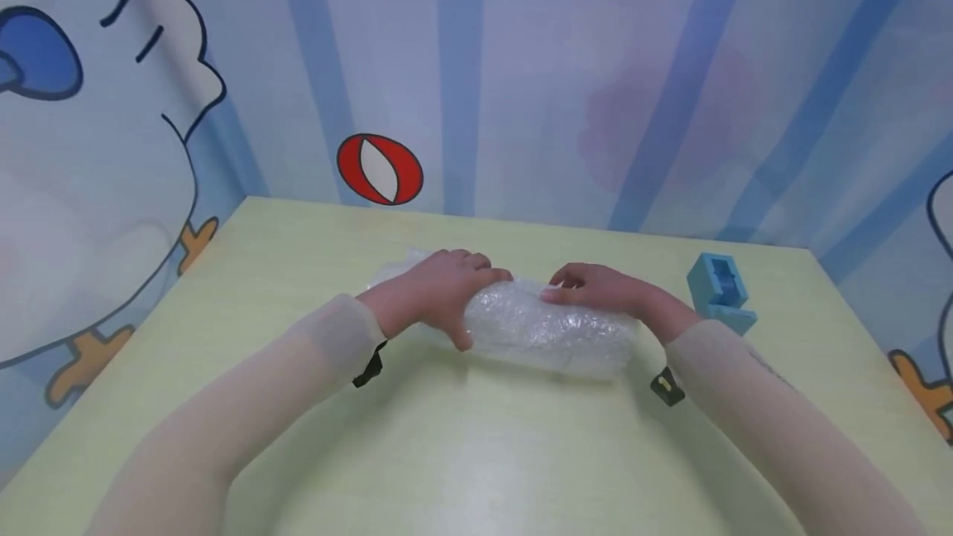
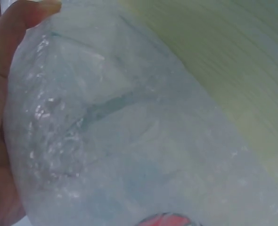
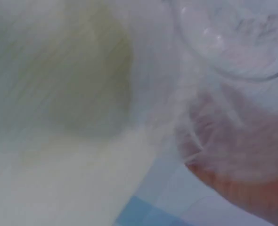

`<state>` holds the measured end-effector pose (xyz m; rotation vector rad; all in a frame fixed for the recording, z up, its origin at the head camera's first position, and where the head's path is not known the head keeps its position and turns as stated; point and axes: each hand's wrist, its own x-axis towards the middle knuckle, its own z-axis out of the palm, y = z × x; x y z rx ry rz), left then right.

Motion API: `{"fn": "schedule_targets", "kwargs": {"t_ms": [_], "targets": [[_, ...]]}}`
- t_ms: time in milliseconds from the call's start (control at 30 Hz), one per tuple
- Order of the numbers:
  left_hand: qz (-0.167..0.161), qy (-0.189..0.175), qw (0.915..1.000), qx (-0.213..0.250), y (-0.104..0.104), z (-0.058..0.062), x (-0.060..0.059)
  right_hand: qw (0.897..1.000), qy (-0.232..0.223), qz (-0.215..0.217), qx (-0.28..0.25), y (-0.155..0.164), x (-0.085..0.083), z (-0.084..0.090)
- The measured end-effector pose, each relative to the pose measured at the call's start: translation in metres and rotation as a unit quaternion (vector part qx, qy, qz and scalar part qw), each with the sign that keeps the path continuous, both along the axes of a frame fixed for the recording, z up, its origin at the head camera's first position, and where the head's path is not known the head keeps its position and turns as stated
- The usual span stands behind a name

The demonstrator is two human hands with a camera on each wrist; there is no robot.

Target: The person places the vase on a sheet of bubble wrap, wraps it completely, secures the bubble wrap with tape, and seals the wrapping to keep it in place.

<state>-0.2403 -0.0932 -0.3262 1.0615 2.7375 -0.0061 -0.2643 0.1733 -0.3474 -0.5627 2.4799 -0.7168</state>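
A roll of clear bubble wrap (image 1: 547, 329) lies across the pale green table (image 1: 476, 453), wrapped round something I cannot make out. My left hand (image 1: 447, 292) grips its left end, fingers curled over the top and thumb on the near side. My right hand (image 1: 596, 288) holds the right part from above, fingers bent over the far side. In the left wrist view the bubble wrap (image 2: 129, 141) fills the frame with my thumb (image 2: 7, 56) against it. The right wrist view is blurred: bubble wrap (image 3: 233, 42) and part of my hand (image 3: 252, 188).
A small blue tape dispenser (image 1: 719, 291) stands on the table just right of my right wrist. A cartoon-printed backdrop (image 1: 476, 64) closes the table at the back and both sides. Bare tabletop lies between my forearms and the near edge.
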Motion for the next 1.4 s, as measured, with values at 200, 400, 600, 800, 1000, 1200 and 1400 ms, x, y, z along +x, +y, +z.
{"fn": "schedule_targets", "kwargs": {"t_ms": [200, 400, 600, 800, 1000, 1200, 1400], "targets": [[0.002, 0.003, 1.0, -0.008, 0.0, 0.0, 0.003, 0.962, 0.264, 0.004, 0.07, -0.02, 0.048, 0.007], [0.011, -0.001, 0.9999, -0.004, 0.002, 0.002, 0.007, 0.925, 0.348, 0.046, 0.144, -0.03, 0.079, -0.002], [0.013, -0.028, 0.9993, 0.019, 0.001, 0.004, 0.005, 0.916, 0.38, 0.034, 0.124, -0.028, 0.075, -0.016], [0.03, -0.07, 0.996, 0.048, -0.004, 0.006, -0.004, 0.918, 0.385, 0.032, 0.091, -0.027, 0.067, -0.019], [0.038, -0.094, 0.9924, 0.069, -0.005, 0.005, -0.005, 0.934, 0.348, 0.026, 0.081, -0.026, 0.063, -0.02], [0.048, -0.082, 0.9881, 0.12, -0.013, -0.002, -0.006, 0.949, 0.305, 0.027, 0.077, -0.026, 0.051, -0.016], [0.035, 0.012, 0.9929, 0.113, -0.023, -0.012, 0.001, 0.962, 0.259, 0.033, 0.08, -0.028, 0.041, -0.01]]}}
